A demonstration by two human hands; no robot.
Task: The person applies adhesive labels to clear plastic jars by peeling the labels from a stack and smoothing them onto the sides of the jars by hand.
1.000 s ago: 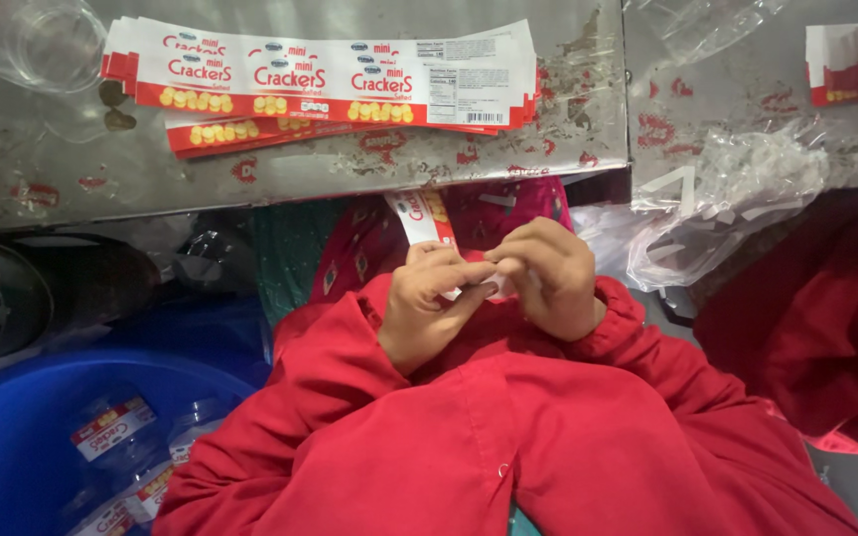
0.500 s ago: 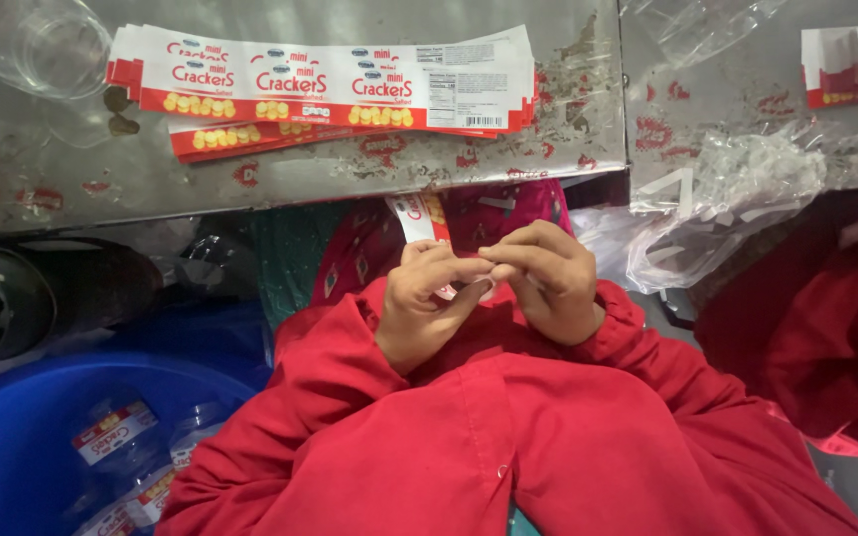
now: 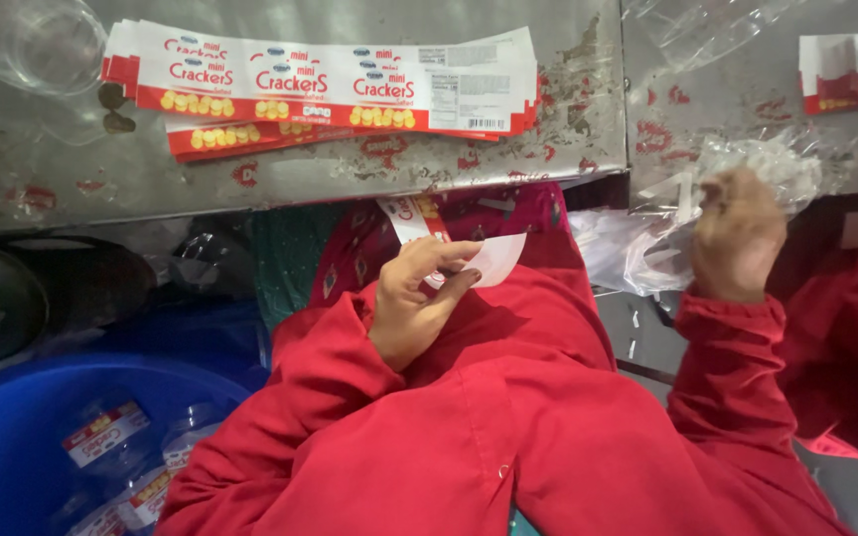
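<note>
Centre of frame: left hand (image 3: pixel 411 308) pinches a paper label strip (image 3: pixel 449 243), thumb & fingers closed on it; strip is white w/ red-yellow print at its top end, held over the red-clad lap just below the table edge. Right hand (image 3: pixel 737 233) is at mid-right of frame, away from the strip, fingers curled into a heap of clear plastic bags (image 3: pixel 747 169) lying at the table edge; it seems closed on the plastic, though the back of the hand hides the fingertips, so can't tell for sure. Both arms in red sleeves.

Upper part of frame: worn metal table (image 3: pixel 350 174) w/ a fanned stack of printed labels (image 3: pixel 320 84) in white, red & yellow, running from upper left to upper centre. Far upper left: clear plastic cup (image 3: pixel 52 45) on its side. Upper right corner: a few more labels (image 3: pixel 851 69).

Lower left: blue tub (image 3: pixel 42 437) w/ clear labelled cups inside. Mid-left, under the table: dark round container (image 3: pixel 2 298). Far right edge: more red cloth, prob. another person's clothing.
</note>
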